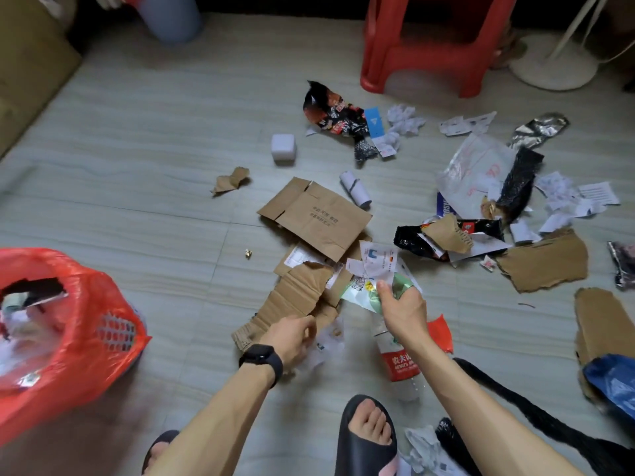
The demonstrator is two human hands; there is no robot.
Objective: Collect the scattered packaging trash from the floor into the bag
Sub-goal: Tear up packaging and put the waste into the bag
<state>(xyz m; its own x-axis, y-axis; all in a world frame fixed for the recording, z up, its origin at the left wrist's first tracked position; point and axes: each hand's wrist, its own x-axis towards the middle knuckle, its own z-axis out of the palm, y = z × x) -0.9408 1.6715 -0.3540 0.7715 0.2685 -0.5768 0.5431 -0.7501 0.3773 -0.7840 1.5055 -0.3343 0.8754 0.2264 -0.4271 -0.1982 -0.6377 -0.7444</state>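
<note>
a person's right hand (402, 312) pinches a green and white wrapper (360, 292) and some paper slips between thumb and fingertips, just above torn cardboard (295, 300) near the middle of the floor. the left hand (292, 338), fingers curled, sits at the near edge of that cardboard; whether it grips the sheet cannot be told. the red bag (68, 338), mouth open and part filled, stands well apart at the near left. the step looks best done by gathering the loose slips tight into the pinch so none flutter off on the way across, with the cardboard brought along in the other hand. a water bottle (400, 364) with a red label lies just under the right wrist. the surface is pale grey tile (154, 201), and much litter lies to the right: a flattened box (319, 218), black snack packets (330, 115), white papers. a red stool (436, 46) and a white fan base (553, 70) stand at the far side
</note>
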